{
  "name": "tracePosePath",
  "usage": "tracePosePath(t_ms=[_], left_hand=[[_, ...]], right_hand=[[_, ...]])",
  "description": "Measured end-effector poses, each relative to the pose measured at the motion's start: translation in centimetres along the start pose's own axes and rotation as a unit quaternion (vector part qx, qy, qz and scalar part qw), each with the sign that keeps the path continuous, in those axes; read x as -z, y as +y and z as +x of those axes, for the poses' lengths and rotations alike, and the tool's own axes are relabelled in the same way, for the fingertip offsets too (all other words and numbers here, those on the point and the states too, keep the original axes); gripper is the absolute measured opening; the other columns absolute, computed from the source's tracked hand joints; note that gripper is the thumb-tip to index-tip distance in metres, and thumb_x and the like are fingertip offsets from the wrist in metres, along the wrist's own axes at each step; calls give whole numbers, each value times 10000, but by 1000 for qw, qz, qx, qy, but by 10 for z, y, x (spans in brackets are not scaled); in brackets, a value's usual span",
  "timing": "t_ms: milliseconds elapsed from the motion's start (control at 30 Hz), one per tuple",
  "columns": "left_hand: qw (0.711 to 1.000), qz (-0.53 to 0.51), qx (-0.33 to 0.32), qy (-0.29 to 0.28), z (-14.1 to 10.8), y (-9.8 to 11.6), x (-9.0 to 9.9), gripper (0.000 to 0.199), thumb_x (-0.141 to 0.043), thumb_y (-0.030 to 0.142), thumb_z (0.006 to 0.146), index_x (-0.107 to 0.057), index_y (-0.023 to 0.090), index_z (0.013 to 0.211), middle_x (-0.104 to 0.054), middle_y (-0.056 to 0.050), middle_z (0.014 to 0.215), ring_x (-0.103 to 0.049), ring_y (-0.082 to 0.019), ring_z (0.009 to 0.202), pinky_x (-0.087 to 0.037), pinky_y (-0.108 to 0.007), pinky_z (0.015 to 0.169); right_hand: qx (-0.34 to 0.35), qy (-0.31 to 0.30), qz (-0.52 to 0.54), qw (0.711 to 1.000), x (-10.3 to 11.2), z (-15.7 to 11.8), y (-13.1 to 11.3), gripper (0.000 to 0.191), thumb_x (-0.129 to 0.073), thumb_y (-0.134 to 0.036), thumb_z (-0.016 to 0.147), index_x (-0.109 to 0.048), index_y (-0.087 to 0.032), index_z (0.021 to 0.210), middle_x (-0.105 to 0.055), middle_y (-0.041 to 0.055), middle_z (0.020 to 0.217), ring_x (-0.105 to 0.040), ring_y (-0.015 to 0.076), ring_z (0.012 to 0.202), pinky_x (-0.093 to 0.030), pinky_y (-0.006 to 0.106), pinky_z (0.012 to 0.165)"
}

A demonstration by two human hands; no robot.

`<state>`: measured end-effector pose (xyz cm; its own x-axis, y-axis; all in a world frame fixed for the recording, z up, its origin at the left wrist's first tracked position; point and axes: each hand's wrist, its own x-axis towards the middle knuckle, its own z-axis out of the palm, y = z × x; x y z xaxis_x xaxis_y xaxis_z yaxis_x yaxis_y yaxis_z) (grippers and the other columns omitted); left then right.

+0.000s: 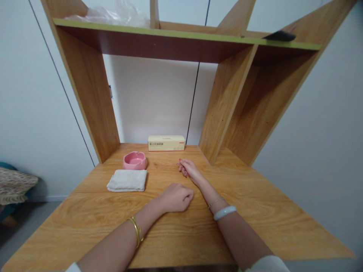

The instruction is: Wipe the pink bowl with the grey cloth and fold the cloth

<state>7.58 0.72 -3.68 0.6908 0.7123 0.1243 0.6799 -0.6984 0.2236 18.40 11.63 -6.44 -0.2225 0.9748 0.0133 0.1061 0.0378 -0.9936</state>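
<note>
My left hand (176, 197) rests on the wooden desk (181, 234) as a fist, knuckles up, with nothing showing in it. Slightly farther off and to the right is my right hand (189, 170), its fingers curled in and the reddish nails facing left. I see no object in that hand, and part of its palm is hidden. Left of both hands lies a folded pale cloth (127, 180). Just behind the cloth stands a pink faceted ashtray (135, 161). A cream-coloured cling film box (166, 143) is at the back of the desk. Neither hand touches these things.
Wooden side panels (85, 87) and an upright divider (227, 102) rise from the desk under a green-edged shelf (170, 34). Clear plastic bags (116, 15) and a dark flat object (280, 36) lie on that shelf. A woven fabric (17, 183) shows at far left.
</note>
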Motion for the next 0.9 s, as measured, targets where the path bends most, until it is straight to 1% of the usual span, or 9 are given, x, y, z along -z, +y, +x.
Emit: tracePosePath(t_ms=[133,333,533,700,900], left_hand=[[1000,0,11,9,0,-3,0,209,-362,139,787,-536,188,681,-608,5,643,-522,-120,588,-325,-211,536],[1000,10,24,9,1,-2,-2,221,-356,144,790,-547,184,687,-613,-8,654,-526,-132,605,-320,-220,541],[999,10,35,12,1,-2,-2,233,-357,159,793,-562,182,684,-619,-12,656,-519,-130,596,-317,-221,541],[999,11,32,23,2,-3,-4,232,-352,162,789,-546,185,665,-615,-4,643,-523,-129,586,-295,-222,518],[999,-1,26,28,2,-5,-6,210,-354,147,770,-522,186,651,-612,2,636,-529,-125,589,-301,-216,525]], right_hand=[[9,-3,21,1000,0,-4,2,239,-422,-360,781,-510,-147,717,-465,-59,459,-342,32,318,-222,141,309],[3,0,-7,1000,-6,-10,-1,182,-414,-263,780,-525,-146,695,-453,-67,432,-344,31,313,-221,134,306],[-2,13,-7,1000,-7,-10,-1,155,-415,-197,765,-535,-154,676,-448,-75,411,-348,32,301,-220,135,300],[4,9,5,1000,-6,-9,0,150,-427,-200,758,-546,-156,679,-459,-72,410,-348,36,296,-213,142,294],[11,13,12,1000,-6,-8,3,141,-435,-214,756,-558,-153,725,-464,-74,412,-345,38,297,-202,142,292]])
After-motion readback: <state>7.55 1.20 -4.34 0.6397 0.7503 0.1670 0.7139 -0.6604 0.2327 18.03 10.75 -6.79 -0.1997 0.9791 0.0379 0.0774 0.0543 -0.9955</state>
